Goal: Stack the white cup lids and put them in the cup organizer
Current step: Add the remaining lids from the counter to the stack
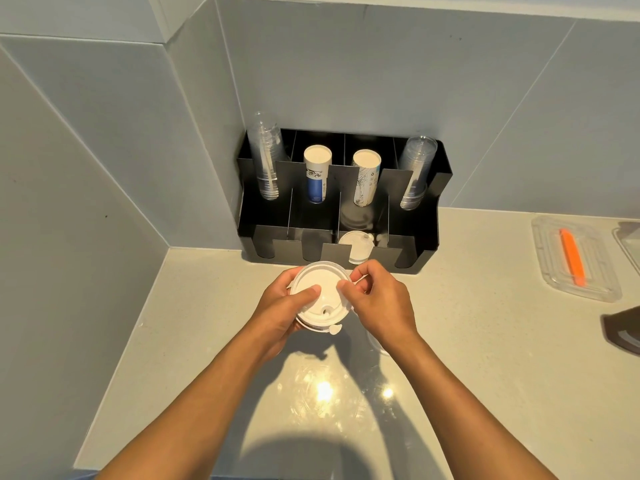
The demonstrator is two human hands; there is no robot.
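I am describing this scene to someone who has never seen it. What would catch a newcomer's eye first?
First, the two hands in the centre: the left hand and right hand hold a stack of white lids above the pale counter. Behind them, in the corner, a black cup organizer holds upright cups, with one white lid in a front slot. At the right edge, an orange tool lies in a clear tray.

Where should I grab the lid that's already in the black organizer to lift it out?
Probably by its rim, from above and the front. The lid lies in the organizer's third front slot from the left, hemmed in by dividers on both sides. The front wall has a cutout there, so the near edge shows and fingers can pinch it. Both hands are busy now: the left hand and right hand hold the lid stack.
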